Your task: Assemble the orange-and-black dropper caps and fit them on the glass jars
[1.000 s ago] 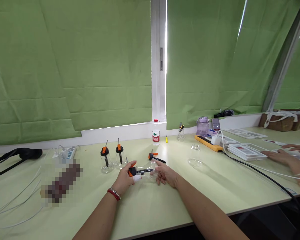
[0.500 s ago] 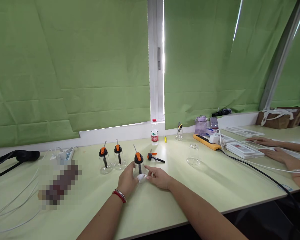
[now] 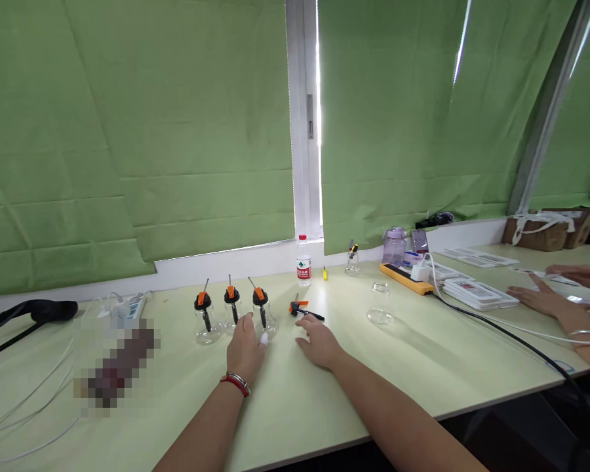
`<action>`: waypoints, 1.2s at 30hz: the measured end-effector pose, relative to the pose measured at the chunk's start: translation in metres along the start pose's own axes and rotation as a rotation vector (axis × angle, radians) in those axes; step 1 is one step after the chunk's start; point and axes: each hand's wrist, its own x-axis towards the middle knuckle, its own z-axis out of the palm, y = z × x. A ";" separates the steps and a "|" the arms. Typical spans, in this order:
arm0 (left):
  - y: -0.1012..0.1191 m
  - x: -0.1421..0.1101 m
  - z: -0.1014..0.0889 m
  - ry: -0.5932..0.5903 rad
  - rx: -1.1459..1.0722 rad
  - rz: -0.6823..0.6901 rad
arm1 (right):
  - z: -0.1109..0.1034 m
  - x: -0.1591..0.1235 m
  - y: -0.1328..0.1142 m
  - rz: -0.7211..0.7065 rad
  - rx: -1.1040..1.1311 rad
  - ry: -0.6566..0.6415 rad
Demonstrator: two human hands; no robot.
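Three clear glass bottles stand in a row, with black-and-orange lids and thin metal spouts: a left one (image 3: 209,331), a middle one (image 3: 229,308) and a right one (image 3: 270,322). My left hand (image 3: 244,347) is at the near left side of the right bottle, fingers and white-tipped thumb apart; whether it still touches the glass I cannot tell. A loose black-and-orange lid (image 3: 299,305) with a black stem lies on its side on the table. My right hand (image 3: 319,342) is just in front of that stem, open, fingers spread.
An upright clear glass bottle without a lid (image 3: 379,308) stands to the right. Behind are a red-capped water bottle (image 3: 303,262), a yellow cutter (image 3: 325,273) and a glass holding tools (image 3: 353,264). An orange power strip (image 3: 406,280) and a co-worker's hands (image 3: 541,298) are farther right.
The right bottle has moved left and back, closer to the other two. My left hand moved with it, its thumb now drawn back. My right hand has left that bottle and approached the loose lid.
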 end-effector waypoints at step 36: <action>-0.014 -0.003 0.014 -0.515 -0.821 0.029 | -0.014 0.007 0.040 0.121 0.416 -0.141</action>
